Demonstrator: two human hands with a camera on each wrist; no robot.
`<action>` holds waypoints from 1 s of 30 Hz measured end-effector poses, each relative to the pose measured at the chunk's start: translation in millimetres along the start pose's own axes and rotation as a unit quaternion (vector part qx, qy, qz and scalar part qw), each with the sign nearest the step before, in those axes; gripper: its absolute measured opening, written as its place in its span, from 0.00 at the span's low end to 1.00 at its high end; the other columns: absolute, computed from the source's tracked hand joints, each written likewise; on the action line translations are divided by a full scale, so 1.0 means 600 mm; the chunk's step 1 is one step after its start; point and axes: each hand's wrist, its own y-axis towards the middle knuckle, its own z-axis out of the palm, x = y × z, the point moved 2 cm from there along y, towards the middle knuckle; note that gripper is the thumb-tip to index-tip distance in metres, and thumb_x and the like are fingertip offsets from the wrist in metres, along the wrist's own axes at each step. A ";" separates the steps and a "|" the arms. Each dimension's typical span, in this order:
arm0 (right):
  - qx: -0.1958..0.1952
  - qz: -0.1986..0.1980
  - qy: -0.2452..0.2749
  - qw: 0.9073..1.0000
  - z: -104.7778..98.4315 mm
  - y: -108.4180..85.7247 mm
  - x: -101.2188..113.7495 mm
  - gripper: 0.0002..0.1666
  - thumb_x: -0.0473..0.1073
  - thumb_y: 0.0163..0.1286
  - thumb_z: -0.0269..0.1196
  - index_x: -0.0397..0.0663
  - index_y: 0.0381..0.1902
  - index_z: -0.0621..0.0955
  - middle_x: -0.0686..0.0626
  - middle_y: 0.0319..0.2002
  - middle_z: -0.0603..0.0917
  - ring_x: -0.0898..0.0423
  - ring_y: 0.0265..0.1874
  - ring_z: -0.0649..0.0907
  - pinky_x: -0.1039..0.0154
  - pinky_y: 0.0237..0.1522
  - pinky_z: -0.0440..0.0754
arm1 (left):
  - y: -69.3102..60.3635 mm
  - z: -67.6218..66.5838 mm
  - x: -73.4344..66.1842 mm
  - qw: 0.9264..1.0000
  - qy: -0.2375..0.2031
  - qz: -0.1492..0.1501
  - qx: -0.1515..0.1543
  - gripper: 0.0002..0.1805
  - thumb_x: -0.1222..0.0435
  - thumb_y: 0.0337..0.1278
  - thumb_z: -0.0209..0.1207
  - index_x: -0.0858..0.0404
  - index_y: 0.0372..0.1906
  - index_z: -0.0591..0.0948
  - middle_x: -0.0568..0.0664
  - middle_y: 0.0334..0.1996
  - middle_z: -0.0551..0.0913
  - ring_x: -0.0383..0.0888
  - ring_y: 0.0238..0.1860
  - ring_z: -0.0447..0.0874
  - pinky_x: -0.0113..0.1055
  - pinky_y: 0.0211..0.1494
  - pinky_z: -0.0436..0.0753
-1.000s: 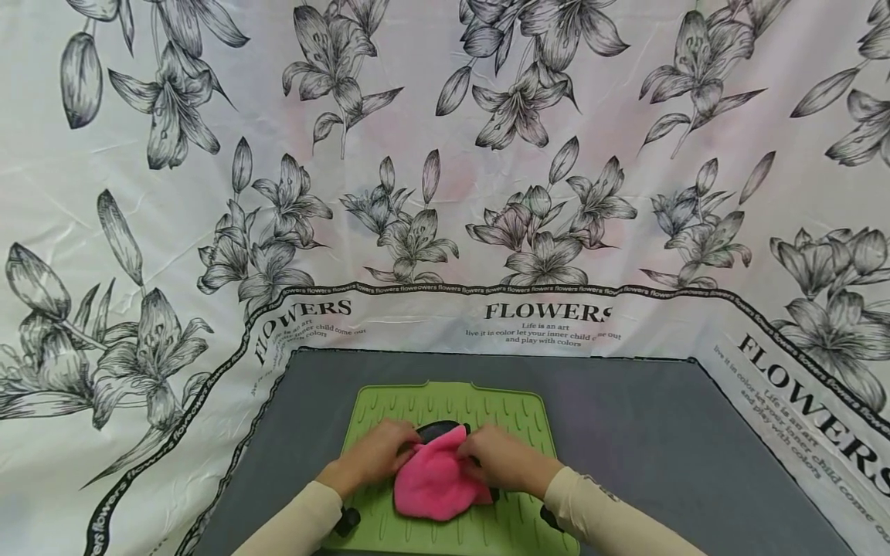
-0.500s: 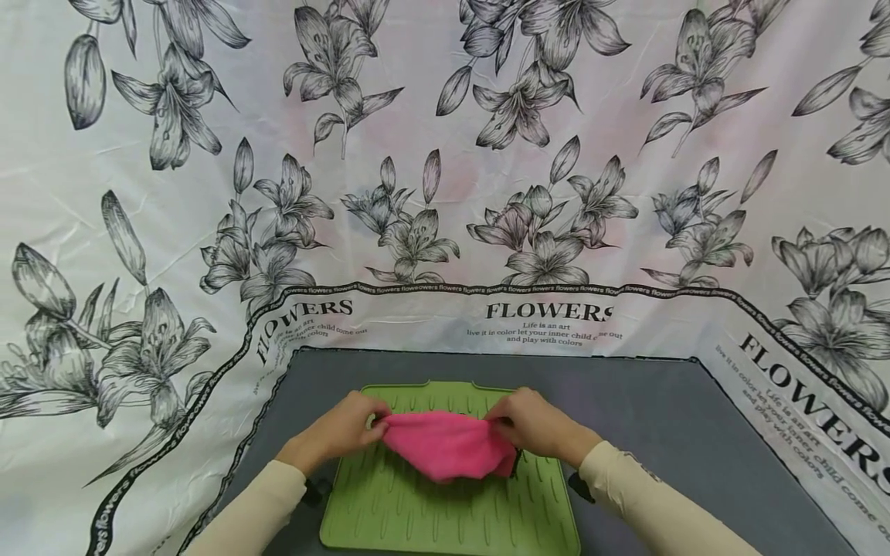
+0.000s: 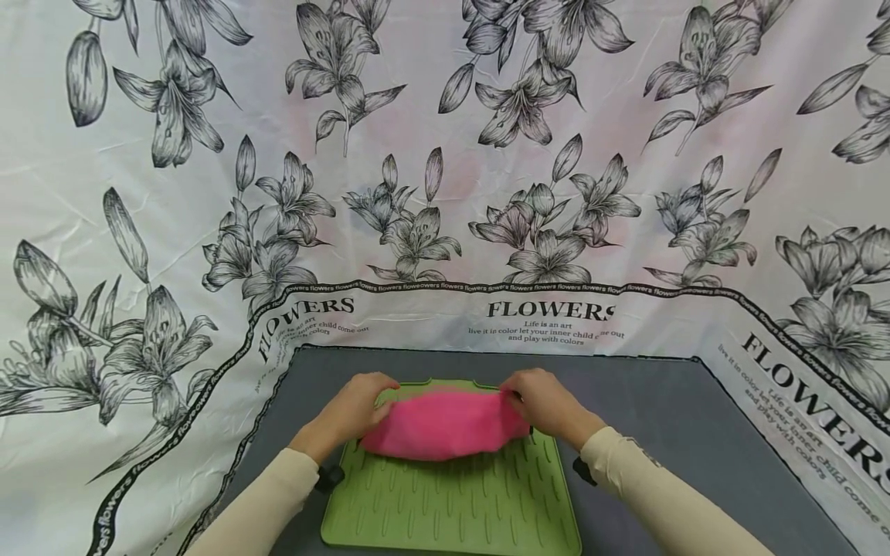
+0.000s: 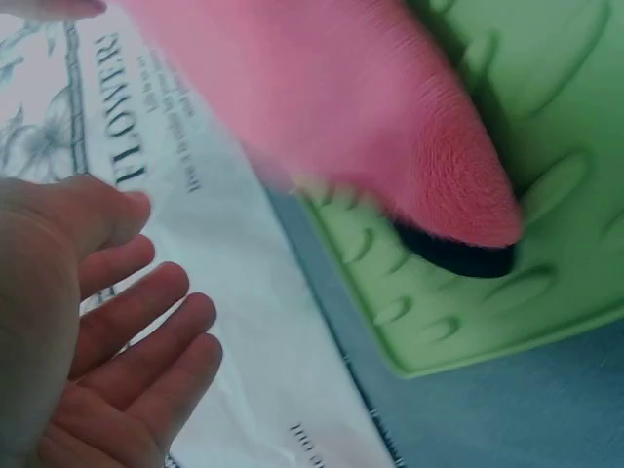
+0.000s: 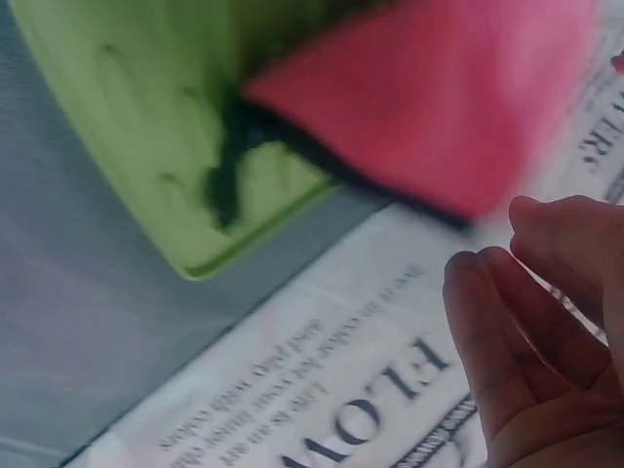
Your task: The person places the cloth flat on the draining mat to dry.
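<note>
A pink cloth (image 3: 445, 425), blurred, stretches across the upper half of the green ribbed mat (image 3: 452, 510). At its left side my left hand (image 3: 354, 409) has its fingers relaxed; the left wrist view shows this hand (image 4: 107, 331) apart from the cloth (image 4: 341, 107). A dark rounded thing (image 4: 458, 255) shows under the cloth's end. My right hand (image 5: 546, 341) is by the cloth's dark-edged corner, thumb and fingers parted with nothing between them. A dark strap-like piece (image 5: 224, 180) hangs beside the cloth in the right wrist view.
Grey table surface (image 3: 667, 463) surrounds the mat. A white sheet printed with flowers and lettering (image 3: 417, 316) rises behind the table and along its sides. Dark wrist-worn pieces are visible near both sleeves.
The cloth has spread wider and moved toward the mat's far edge. Both hands moved from near its middle out to its sides, then slightly farther away, and have let go of it.
</note>
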 end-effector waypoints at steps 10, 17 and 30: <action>0.020 -0.009 0.014 1.000 0.028 -0.034 -0.021 0.12 0.24 0.64 0.69 0.46 0.31 0.89 0.53 0.27 0.86 0.63 0.25 0.82 0.65 0.28 0.78 | -0.018 0.030 0.002 0.998 0.008 -0.015 0.062 0.18 0.67 0.71 0.71 0.67 0.61 0.88 0.58 0.57 0.91 0.57 0.60 0.90 0.55 0.61 0.89; 0.007 -0.018 0.015 1.000 0.021 -0.043 -0.018 0.16 0.28 0.63 0.74 0.53 0.23 0.85 0.62 0.21 0.81 0.69 0.22 0.74 0.68 0.28 0.75 | -0.018 0.025 -0.011 0.995 0.008 0.025 0.097 0.18 0.67 0.71 0.70 0.67 0.62 0.87 0.57 0.57 0.91 0.56 0.59 0.91 0.51 0.60 0.90; 0.022 -0.027 0.043 0.998 0.026 -0.049 -0.001 0.22 0.26 0.58 0.71 0.56 0.17 0.77 0.65 0.19 0.62 0.68 0.22 0.60 0.70 0.26 0.62 | -0.028 0.052 -0.041 0.984 -0.020 0.073 0.162 0.09 0.66 0.64 0.75 0.65 0.45 0.91 0.47 0.36 0.91 0.33 0.32 0.80 0.28 0.38 0.82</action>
